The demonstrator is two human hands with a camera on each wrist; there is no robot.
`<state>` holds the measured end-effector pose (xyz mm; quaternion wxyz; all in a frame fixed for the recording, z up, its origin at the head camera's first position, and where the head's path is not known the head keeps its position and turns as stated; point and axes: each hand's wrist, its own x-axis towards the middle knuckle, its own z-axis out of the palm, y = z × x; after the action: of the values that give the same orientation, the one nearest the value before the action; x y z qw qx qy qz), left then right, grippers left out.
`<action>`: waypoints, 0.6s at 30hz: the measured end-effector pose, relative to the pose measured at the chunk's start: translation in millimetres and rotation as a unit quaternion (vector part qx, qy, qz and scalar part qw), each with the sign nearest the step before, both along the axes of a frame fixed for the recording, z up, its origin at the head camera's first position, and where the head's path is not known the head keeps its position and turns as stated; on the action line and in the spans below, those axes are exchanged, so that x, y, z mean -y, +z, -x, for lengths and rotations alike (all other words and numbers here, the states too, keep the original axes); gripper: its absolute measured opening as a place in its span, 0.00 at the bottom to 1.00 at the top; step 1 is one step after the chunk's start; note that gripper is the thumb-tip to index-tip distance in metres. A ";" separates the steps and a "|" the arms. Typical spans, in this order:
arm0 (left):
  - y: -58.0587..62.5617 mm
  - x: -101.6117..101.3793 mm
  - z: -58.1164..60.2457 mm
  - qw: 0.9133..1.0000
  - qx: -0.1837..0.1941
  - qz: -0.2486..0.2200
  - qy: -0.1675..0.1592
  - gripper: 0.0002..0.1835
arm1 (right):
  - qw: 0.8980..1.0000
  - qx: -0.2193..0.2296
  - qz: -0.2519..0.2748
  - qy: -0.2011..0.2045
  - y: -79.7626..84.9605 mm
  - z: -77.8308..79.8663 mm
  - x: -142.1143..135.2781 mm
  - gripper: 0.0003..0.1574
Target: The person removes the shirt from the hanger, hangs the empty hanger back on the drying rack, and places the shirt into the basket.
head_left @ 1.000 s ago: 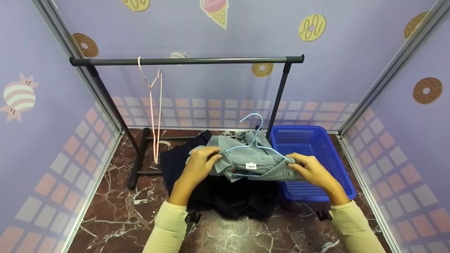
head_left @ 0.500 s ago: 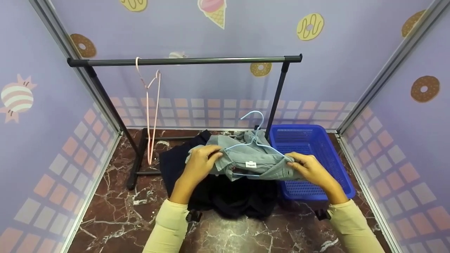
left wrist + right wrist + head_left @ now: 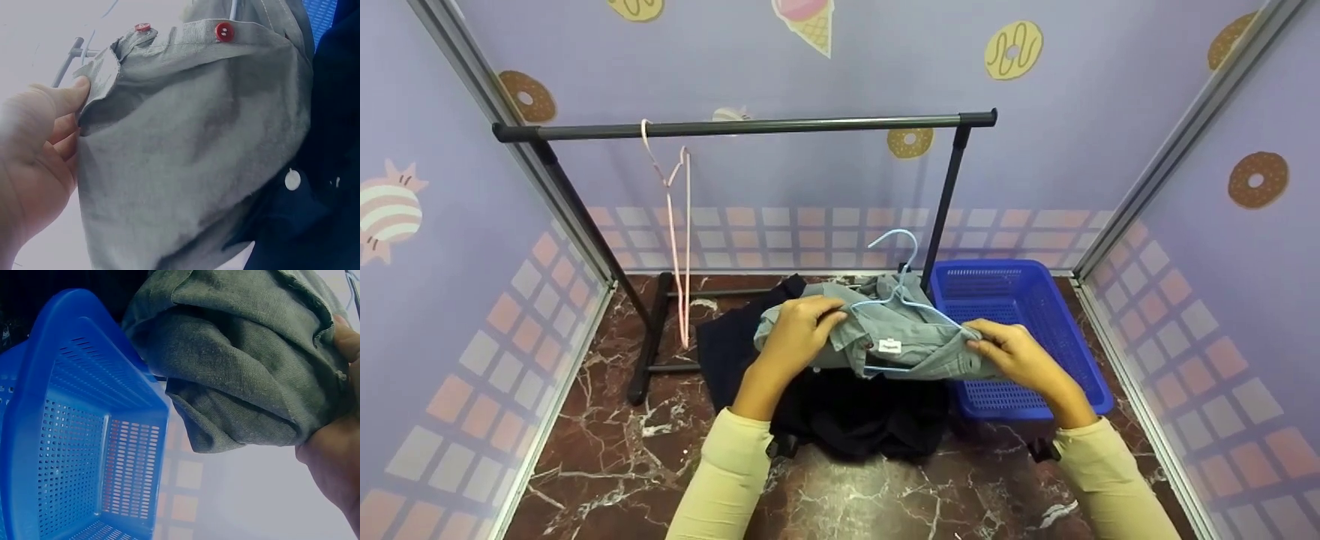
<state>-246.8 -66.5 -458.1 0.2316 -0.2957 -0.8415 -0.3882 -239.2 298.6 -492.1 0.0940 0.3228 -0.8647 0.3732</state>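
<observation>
A grey-green shirt (image 3: 937, 354) with a collar and white label (image 3: 889, 346) is held up in front of me. Inside its neck opening sits a light blue hanger (image 3: 901, 294), hook upward. My left hand (image 3: 795, 337) pinches the shirt's collar edge between thumb and fingers; the left wrist view shows red buttons (image 3: 224, 32) along that band. On the other side, my right hand (image 3: 1024, 360) grips the shirt by the hanger's right arm. Bunched grey cloth (image 3: 236, 377) hangs from it in the right wrist view. The hanger's lower bar is mostly hidden by the shirt.
Dark clothing (image 3: 870, 420) lies on the marbled surface beneath the shirt. A black garment rack (image 3: 810, 125) stands behind, with a pink hanger (image 3: 667, 184) on the left of its bar. The blue perforated basket (image 3: 990, 265) is at the right, partly under my right hand.
My left hand has shifted slightly rightward along the collar, bunching the cloth toward the hanger's middle. My right hand keeps its grip. The head view has turned a little.
</observation>
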 end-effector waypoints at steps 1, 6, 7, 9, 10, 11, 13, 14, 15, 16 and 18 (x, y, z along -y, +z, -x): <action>0.4 -1.5 0.0 1.000 0.001 0.002 0.000 0.09 | 1.000 0.000 -0.002 0.000 -0.1 0.0 0.4 0.13; 4.6 -9.5 1.6 1.000 0.001 0.000 -0.005 0.09 | 1.000 -0.006 -0.006 0.000 -0.5 -0.1 1.7 0.13; 5.7 -11.1 2.4 1.000 -0.001 0.000 -0.007 0.09 | 1.000 -0.007 -0.006 0.000 -0.5 -0.1 1.8 0.13; 7.9 -14.2 4.0 1.000 -0.004 -0.003 -0.013 0.10 | 1.000 -0.011 -0.004 0.001 -0.1 -0.3 2.1 0.13; 8.9 -15.7 4.9 1.000 -0.007 -0.003 -0.015 0.10 | 1.000 -0.013 -0.003 0.000 0.0 -0.3 2.3 0.13; 10.0 -17.0 5.6 1.000 -0.010 -0.002 -0.018 0.09 | 1.000 -0.017 -0.002 0.001 0.0 -0.3 2.6 0.13; 11.7 -19.5 6.7 1.000 -0.012 0.000 -0.021 0.09 | 1.000 -0.018 -0.001 -0.001 0.0 -0.3 2.8 0.13; 12.3 -20.7 7.2 1.000 -0.012 0.001 -0.021 0.09 | 1.000 -0.020 -0.001 -0.002 0.0 -0.2 3.0 0.13; 12.9 -21.9 7.5 1.000 -0.012 0.002 -0.023 0.08 | 1.000 -0.023 -0.002 -0.003 -0.2 -0.1 3.1 0.13; 13.5 -23.1 7.8 1.000 -0.011 0.003 -0.025 0.08 | 1.000 -0.023 -0.003 -0.005 -0.2 -0.1 3.4 0.13; 14.3 -25.7 8.5 1.000 -0.008 0.004 -0.029 0.08 | 1.000 -0.027 -0.008 -0.008 0.0 -0.3 4.0 0.13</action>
<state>-255.3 -40.7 -443.9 0.2253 -0.3241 -0.8324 -0.3890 -238.9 294.6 -492.1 0.1176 0.3264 -0.8673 0.3569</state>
